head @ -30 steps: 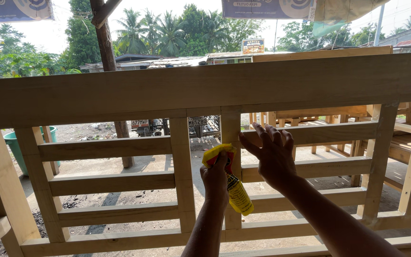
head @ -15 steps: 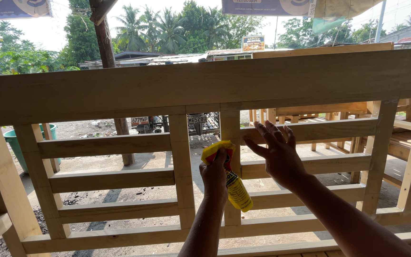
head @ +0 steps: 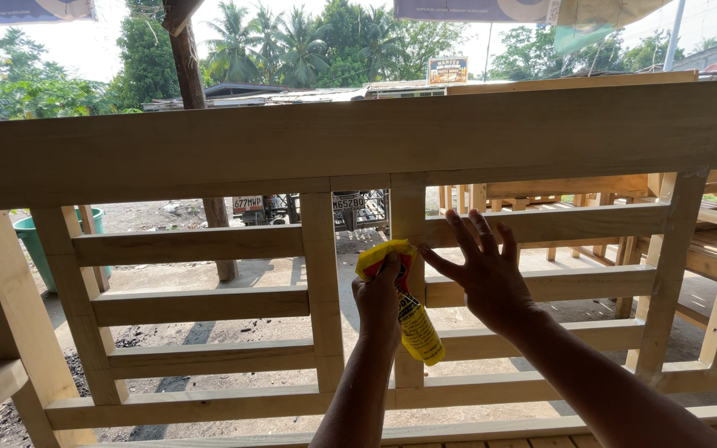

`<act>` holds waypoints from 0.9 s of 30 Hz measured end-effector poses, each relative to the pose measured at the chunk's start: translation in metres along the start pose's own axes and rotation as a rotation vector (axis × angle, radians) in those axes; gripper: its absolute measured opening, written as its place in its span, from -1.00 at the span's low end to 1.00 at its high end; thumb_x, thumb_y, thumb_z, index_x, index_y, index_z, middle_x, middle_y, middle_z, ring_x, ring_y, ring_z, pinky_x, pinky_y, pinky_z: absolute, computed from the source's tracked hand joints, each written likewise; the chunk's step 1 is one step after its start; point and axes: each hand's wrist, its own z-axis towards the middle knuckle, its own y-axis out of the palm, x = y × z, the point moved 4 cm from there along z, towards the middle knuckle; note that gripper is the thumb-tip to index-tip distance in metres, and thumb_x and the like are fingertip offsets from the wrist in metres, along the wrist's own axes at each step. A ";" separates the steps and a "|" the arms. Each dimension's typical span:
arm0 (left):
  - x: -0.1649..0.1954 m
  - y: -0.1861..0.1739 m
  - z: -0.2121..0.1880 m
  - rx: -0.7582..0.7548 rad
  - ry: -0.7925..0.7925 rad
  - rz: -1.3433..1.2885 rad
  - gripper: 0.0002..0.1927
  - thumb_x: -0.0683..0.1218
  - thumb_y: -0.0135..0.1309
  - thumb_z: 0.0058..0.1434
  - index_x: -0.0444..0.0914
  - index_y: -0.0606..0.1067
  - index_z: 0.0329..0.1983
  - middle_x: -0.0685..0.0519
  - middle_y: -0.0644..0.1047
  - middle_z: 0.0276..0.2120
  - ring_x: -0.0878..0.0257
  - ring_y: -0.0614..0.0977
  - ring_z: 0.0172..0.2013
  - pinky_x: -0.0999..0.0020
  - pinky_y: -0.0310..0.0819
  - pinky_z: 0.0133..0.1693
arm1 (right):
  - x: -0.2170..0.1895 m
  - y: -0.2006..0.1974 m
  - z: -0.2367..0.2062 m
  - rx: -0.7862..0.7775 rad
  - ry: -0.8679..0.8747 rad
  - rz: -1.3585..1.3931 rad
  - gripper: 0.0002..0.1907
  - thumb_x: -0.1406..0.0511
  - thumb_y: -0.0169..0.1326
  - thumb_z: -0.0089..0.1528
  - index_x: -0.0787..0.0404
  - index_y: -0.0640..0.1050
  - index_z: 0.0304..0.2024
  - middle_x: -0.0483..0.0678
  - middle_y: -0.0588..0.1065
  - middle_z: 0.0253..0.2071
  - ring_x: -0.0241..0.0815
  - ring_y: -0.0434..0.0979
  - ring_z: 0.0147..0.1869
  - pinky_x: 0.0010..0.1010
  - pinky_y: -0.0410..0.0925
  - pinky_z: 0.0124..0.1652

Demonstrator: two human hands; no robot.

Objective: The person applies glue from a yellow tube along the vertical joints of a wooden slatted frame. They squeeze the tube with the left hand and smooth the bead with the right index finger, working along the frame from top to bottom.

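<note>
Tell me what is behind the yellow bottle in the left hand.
Behind the yellow bottle, gripped by the left hand, stands an upright wooden post of the slatted frame. The right hand rests beside it. The stretch of post behind the bottle is hidden.

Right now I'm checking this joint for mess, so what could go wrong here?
The left hand squeezes a yellow tube against the upright post; its contents might smear onto the wood. The right hand rests with its fingers spread on the slat beside the post, so they could pick up whatever comes out.
</note>
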 end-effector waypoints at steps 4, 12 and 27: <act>0.000 0.001 -0.002 0.010 -0.004 0.011 -0.75 -0.02 0.23 0.23 -0.24 0.61 -0.11 0.09 0.64 -0.33 0.33 0.67 -0.36 0.36 0.59 -0.27 | 0.003 -0.001 -0.001 0.029 -0.002 0.023 0.02 0.57 0.07 0.11 -0.54 0.18 0.41 0.10 -0.08 0.56 0.15 -0.02 0.59 0.28 -0.08 0.37; 0.002 0.001 -0.004 0.038 -0.034 0.026 -0.74 0.00 0.24 0.23 -0.23 0.59 -0.11 0.10 0.64 -0.32 0.32 0.66 -0.37 0.35 0.58 -0.26 | 0.010 0.008 -0.008 0.048 -0.015 0.183 -0.02 0.59 0.08 0.08 -0.37 0.25 0.41 0.13 -0.09 0.57 0.12 -0.07 0.61 0.21 -0.16 0.42; 0.000 -0.001 -0.003 0.012 -0.012 -0.013 -0.74 -0.02 0.25 0.22 -0.24 0.59 -0.09 0.08 0.65 -0.31 0.32 0.68 -0.36 0.35 0.60 -0.26 | 0.002 0.004 -0.004 0.047 0.053 0.180 -0.02 0.62 0.08 0.07 -0.29 0.26 0.43 0.12 -0.11 0.58 0.10 -0.12 0.64 0.16 -0.15 0.43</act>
